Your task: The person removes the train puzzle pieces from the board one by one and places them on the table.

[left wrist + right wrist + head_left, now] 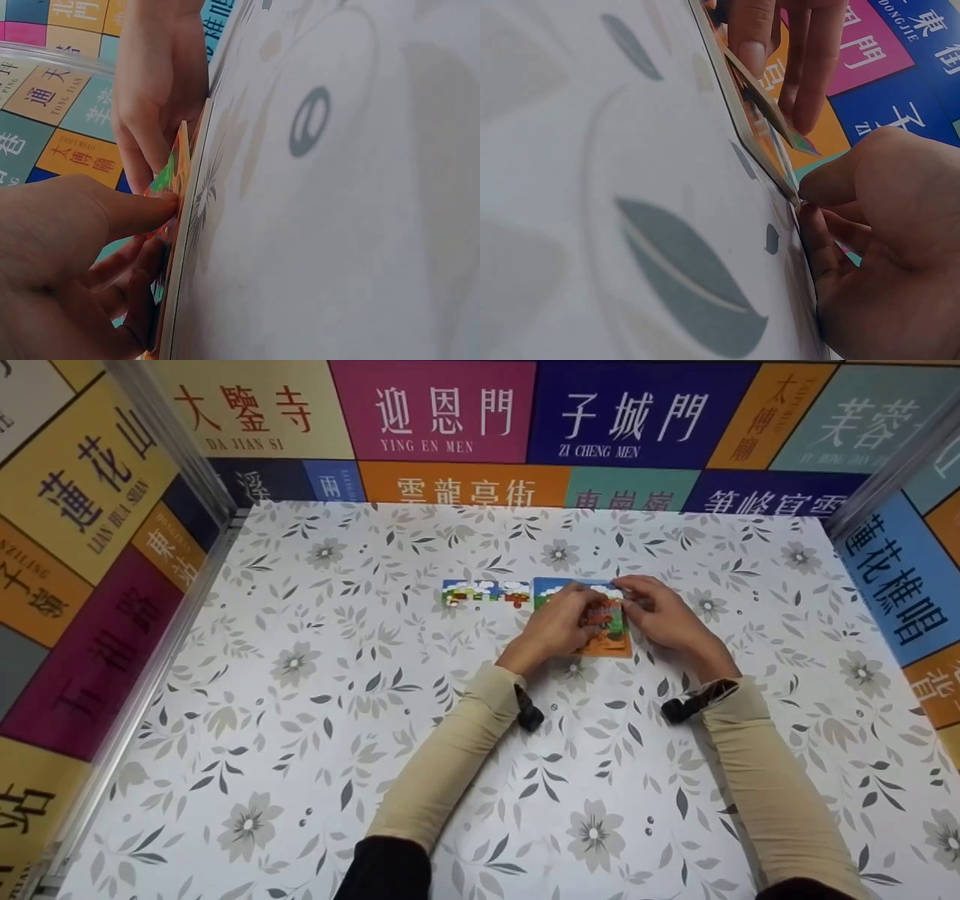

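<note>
A flat puzzle board (555, 585) with a blue sky and an orange lower edge lies on the table under both hands. My left hand (559, 622) reaches over it from the left and pinches a colourful puzzle piece (180, 161), its thumb on the near face. In the right wrist view this puzzle piece (761, 94) is tilted up from the board. My right hand (667, 611) is at the board's right side, thumb and forefinger pinching its edge. The left hand covers much of the picture.
Left of the board lies a short strip of puzzle pieces (486, 594) with clouds and red and green shapes. A floral cloth (300, 750) covers the table. Panels with large lettering (450, 412) stand along its back and sides.
</note>
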The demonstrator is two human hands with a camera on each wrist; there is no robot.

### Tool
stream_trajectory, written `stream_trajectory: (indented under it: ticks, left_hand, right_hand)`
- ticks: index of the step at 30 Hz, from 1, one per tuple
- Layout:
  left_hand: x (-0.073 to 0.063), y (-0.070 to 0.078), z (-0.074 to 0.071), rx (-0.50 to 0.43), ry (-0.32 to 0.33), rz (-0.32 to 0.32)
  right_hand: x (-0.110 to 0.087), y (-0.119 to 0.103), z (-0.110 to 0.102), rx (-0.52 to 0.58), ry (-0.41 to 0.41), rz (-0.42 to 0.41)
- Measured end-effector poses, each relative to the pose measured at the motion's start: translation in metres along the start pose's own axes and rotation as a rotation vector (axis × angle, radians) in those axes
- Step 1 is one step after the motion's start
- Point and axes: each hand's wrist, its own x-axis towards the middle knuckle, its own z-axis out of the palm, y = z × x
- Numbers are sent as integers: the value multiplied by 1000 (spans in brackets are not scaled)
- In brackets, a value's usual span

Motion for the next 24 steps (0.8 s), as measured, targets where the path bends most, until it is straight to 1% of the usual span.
stream_trajectory:
  ticks: [6,10,17,20,24]
  left_hand:
    - [0,-3,1,-21,-6,0]
    - [1,-4,2,-44,2,13]
    - [1,-4,4,-46,57,51]
    - [2,-4,5,-58,76,46]
    - [1,-3,5,-83,92,14]
  right_hand:
    - [-1,0,1,7,-4,-3]
    - [-2,0,-1,9,-2,-8]
    - [0,2,-1,8,11,-26]
    - [0,2,-1,4,11,-34]
    - [1,2,-1,1,7,-34]
